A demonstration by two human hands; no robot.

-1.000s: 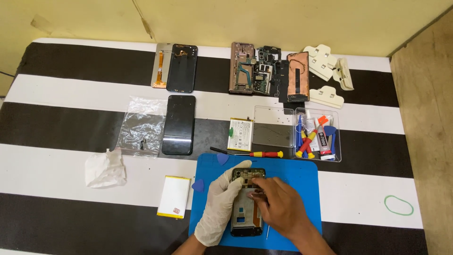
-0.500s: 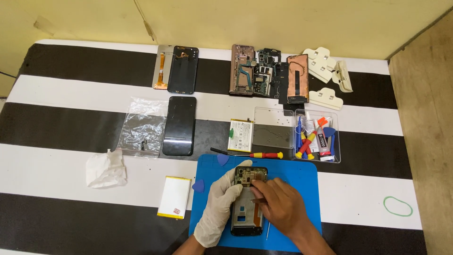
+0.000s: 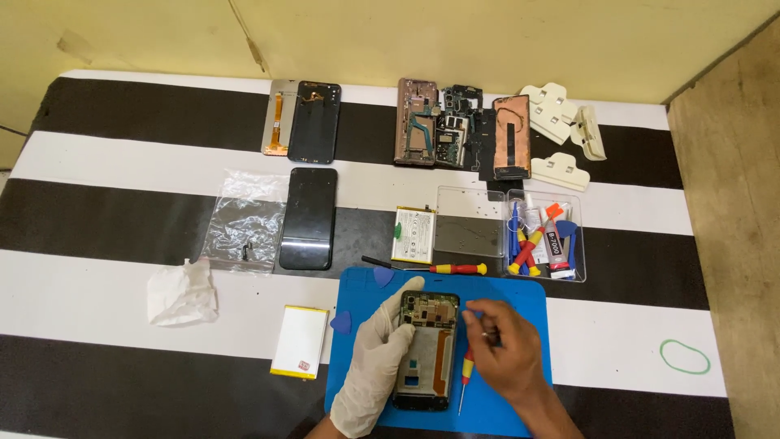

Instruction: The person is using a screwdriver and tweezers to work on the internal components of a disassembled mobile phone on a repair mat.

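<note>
Opened phone (image 3: 428, 351), back cover off, circuit board and frame exposed, lies lengthwise on blue work mat (image 3: 520, 293) at lower centre of frame. Left hand (image 3: 375, 366), in white glove, grip closed round phone's left edge, thumb on upper left corner. Right hand (image 3: 504, 345), bare, just right of phone's top; fingertips pinched together on something too small to make out; not touching phone as far as can be seen.

Red/yellow screwdriver (image 3: 465, 375) lies on mat betw. phone and right hand, partly under the hand. Second screwdriver (image 3: 435, 267), black shaft, red/yellow handle, along mat's top edge. Two blue picks: one (image 3: 383, 276) at mat's top left, one (image 3: 341, 323) at its left edge.

Left of mat: white/yellow battery (image 3: 300, 342), crumpled tissue (image 3: 182, 293). Above: clear plastic bag (image 3: 245, 219), black phone face down (image 3: 309, 218), another battery w/ green tab (image 3: 413, 233), clear tray (image 3: 467, 223), tool box w/ glue tube and tools (image 3: 546, 237). Upper row: display panel w/ flex (image 3: 305, 120), dismantled phone frames and boards (image 3: 459, 134), white plastic clamps (image 3: 562, 130). Green rubber band (image 3: 684, 356) lower right. All on black/white striped table (image 3: 114, 162).
</note>
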